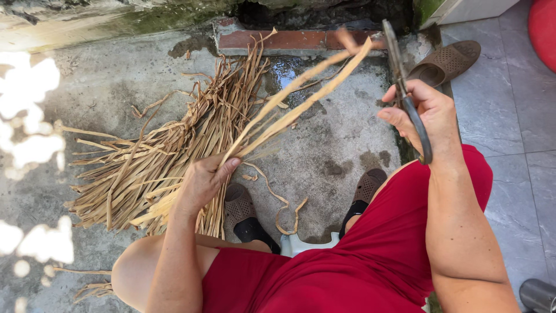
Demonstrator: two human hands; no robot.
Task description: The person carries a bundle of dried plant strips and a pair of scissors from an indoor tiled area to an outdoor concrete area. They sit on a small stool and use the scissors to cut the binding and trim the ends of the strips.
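My left hand (202,182) grips a few long dry tan leaf strips (301,95) that rise up and to the right toward the far wall. My right hand (425,113) holds a pair of dark metal scissors (405,87) by the handles, blades pointing up and touching the far ends of the strips. Under my left hand a large pile of dry leaf strips (168,150) lies on the concrete floor (330,145). I sit with red shorts (370,249) on, both feet in brown sandals.
A spare brown sandal (443,64) lies at the edge of grey floor tiles (509,116) on the right. A red brick step (289,39) and a wet patch run along the mossy far wall. A white stool edge (304,243) shows between my legs.
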